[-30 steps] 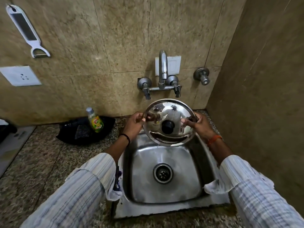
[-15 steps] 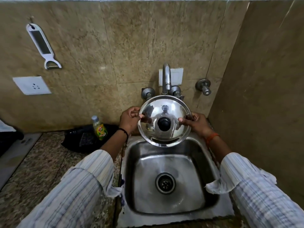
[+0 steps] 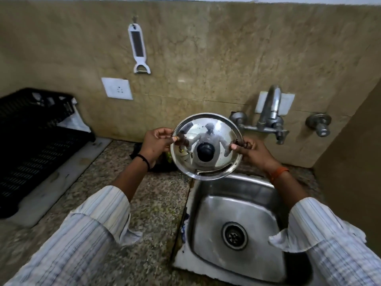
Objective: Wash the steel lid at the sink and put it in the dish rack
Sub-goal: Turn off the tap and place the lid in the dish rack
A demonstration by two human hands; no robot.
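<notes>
Leftward the steel lid has been carried, off the sink toward the counter's back left corner, where the dish rack is now seen. Opposite rim edges are pinched by the left hand and right hand, likely so drips fall clear.

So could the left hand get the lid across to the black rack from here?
Probably yes. The left hand and right hand pinch the steel lid by its rim above the counter, and nothing stands between it and the black dish rack further left.
</notes>
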